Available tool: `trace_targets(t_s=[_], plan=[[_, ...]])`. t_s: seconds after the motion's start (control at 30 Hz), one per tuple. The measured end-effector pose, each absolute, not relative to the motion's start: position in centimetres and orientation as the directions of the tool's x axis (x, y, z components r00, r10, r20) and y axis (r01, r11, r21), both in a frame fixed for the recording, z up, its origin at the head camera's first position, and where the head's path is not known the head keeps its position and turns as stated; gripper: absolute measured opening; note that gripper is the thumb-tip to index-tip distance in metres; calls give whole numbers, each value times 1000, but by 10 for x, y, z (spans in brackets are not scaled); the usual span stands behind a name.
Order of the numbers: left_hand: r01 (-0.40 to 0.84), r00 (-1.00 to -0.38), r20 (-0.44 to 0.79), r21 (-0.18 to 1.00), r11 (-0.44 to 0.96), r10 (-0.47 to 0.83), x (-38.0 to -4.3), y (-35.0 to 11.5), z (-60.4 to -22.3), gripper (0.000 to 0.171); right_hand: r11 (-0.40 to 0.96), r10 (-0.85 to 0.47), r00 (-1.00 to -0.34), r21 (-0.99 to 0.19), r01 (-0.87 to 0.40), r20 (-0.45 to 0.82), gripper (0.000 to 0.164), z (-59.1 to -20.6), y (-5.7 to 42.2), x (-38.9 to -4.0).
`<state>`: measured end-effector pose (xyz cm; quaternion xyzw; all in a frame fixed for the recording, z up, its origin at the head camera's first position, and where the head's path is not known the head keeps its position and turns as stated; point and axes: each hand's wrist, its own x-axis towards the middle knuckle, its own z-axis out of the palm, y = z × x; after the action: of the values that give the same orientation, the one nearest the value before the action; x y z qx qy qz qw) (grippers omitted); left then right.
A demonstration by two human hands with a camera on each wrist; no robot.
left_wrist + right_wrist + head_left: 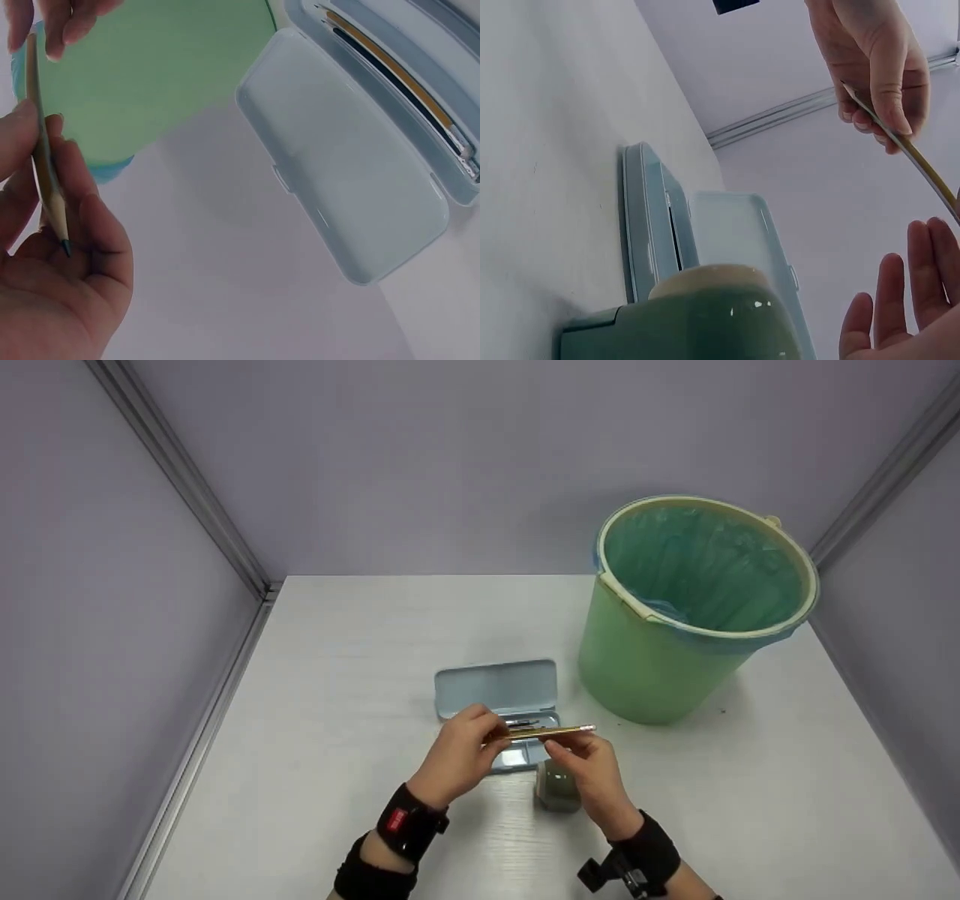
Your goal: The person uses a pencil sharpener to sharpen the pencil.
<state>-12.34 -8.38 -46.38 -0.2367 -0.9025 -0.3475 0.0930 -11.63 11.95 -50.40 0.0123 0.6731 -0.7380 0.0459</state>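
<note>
One pencil [45,169] is pinched by the left hand [461,746]. I can't tell if the right hand [598,780], fingers extended, grips it. Below the fingers: case [499,688], green object [557,790].

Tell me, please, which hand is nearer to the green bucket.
Right. The right hand is in front of the green bucket and slightly left; the left hand is farther left, by the pencil case.

left wristband [420,830]: we see a small red tag [397,820] with pale marks on it
marks on the red tag: we find them too small and blurred to read
readable text: we can make out none, in the head view or in either wrist view
</note>
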Motion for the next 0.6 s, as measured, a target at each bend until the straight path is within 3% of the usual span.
trace_targets(t_s=[0.3, 0.4, 0.5, 0.6], plan=[[514, -858, 339, 582, 630, 386, -122, -76, -464, 8, -152, -11, -997, -986, 72, -71, 26, -502, 109, -117], [537, -843, 379, 563, 628, 380, -123, -79, -466, 13, -100, 5, -1000, -995, -25, 24, 23, -498, 111, -119], [551, -829, 437, 535, 640, 348, -124, -85, -466, 19, 151, -12, -957, -946, -288, 289, 14, -493, 115, -123], [545, -826, 476, 533, 647, 303, -126, -92, -465, 18, 534, -127, -790, -630, -564, 599, 14, -486, 121, -131]])
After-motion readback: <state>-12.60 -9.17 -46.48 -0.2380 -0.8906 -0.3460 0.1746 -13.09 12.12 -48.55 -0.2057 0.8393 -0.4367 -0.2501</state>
